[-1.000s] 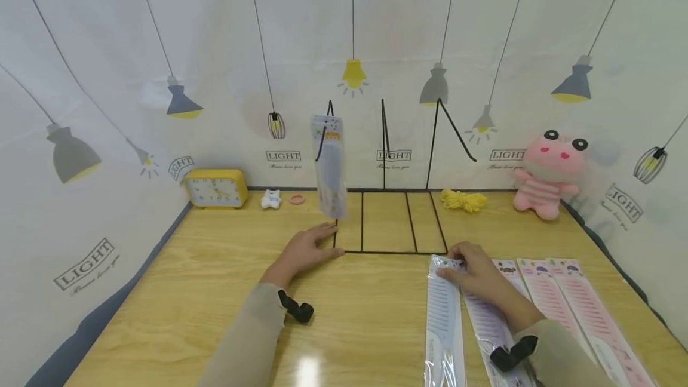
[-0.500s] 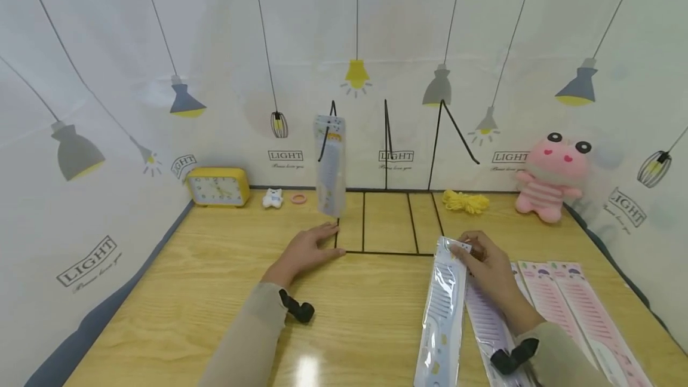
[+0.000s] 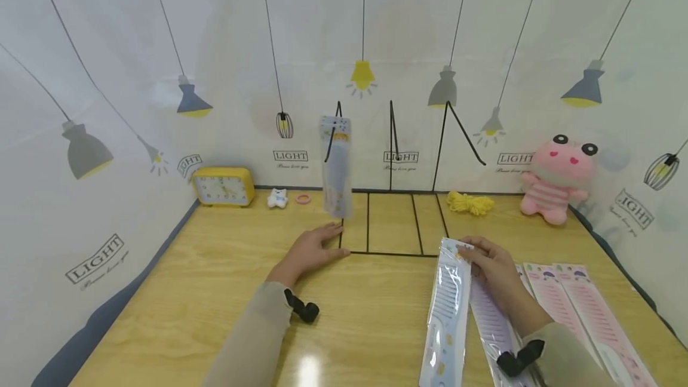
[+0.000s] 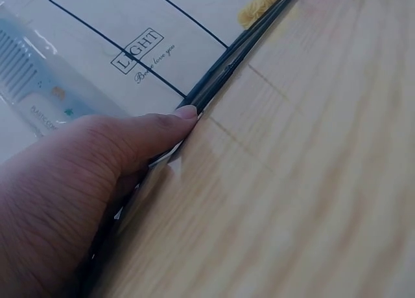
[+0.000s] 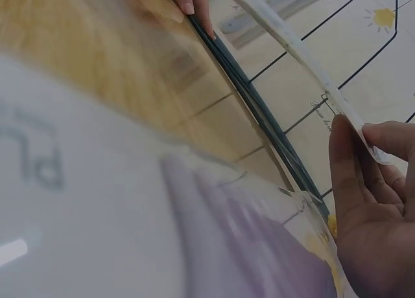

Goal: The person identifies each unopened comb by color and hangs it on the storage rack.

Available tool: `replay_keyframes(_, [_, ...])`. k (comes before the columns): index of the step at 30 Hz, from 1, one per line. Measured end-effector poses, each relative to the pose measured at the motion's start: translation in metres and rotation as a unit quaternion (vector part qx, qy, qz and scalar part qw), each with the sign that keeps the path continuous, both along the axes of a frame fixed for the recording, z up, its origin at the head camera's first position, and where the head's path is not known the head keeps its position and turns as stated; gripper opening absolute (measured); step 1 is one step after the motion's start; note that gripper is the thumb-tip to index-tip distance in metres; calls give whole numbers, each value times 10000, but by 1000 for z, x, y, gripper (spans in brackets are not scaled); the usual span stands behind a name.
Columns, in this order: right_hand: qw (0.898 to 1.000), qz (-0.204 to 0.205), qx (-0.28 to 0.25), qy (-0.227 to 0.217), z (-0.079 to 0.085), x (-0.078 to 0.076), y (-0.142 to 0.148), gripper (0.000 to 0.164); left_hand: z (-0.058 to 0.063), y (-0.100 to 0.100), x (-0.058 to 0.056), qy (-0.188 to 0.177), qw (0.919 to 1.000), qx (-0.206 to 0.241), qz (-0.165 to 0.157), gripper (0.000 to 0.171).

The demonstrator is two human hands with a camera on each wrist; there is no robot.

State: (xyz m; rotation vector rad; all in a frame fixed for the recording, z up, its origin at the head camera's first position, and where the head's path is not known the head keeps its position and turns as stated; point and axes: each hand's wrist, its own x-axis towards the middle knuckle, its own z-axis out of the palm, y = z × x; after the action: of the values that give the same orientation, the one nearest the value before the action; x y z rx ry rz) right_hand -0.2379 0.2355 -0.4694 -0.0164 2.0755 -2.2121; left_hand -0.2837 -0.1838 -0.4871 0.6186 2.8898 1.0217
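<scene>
The blue comb packet (image 3: 447,315) is slanting down toward you, and your right hand (image 3: 491,270) is pinching its top end between thumb and fingers near the front right corner of the wire rack (image 3: 392,254). A second ago it was lying along the table (image 3: 371,315); now its top is riding higher, which is probably leaving it free to carry, though its lower end is running out of view, so you cannot tell whether it is touching the wood. Your left hand (image 3: 309,249) is staying put, fingers spread and thumb touching the rack's front left corner, apparently steadying it. The purple comb packet (image 3: 490,324) is lying close along the right side, with the pink comb packets (image 3: 593,309) beyond, so that way is looking tight; wood is showing between your packet and your left sleeve (image 3: 252,333), giving the freer path. The left hook (image 3: 329,145) is carrying a hanging packet (image 3: 338,178), while the right hook (image 3: 464,134) is jutting outward, where a wide swing could snag. Yellow yarn (image 3: 470,203) is lying just right of the rack, and a pink plush toy (image 3: 553,181) is sitting farther right.
</scene>
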Motion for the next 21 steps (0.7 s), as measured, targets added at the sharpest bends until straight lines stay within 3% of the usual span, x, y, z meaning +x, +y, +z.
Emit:
replay_keyframes(5, [9968, 12, -740, -300, -1, -1, -2, 19, 1, -1, 0, -50, 9998, -164, 70, 75])
replay_keyframes(10, [9906, -18, -1353, -201, -2, -1, -3, 3, 1, -3, 0, -42, 9998, -173, 87, 74])
replay_keyframes(13, [9865, 66, -1627, -142, 1, 2, -3, 4, 0, -3, 0, -58, 9999, -134, 63, 73])
replay_keyframes(17, [9828, 153, -1838, -130, 12, 5, -3, 9, 0, -1, -2, -74, 10000, -47, 37, 72])
replay_keyframes(21, [9796, 334, -1978, 156, 35, 10, -4, 16, -2, -1, -3, -23, 10000, -52, 34, 73])
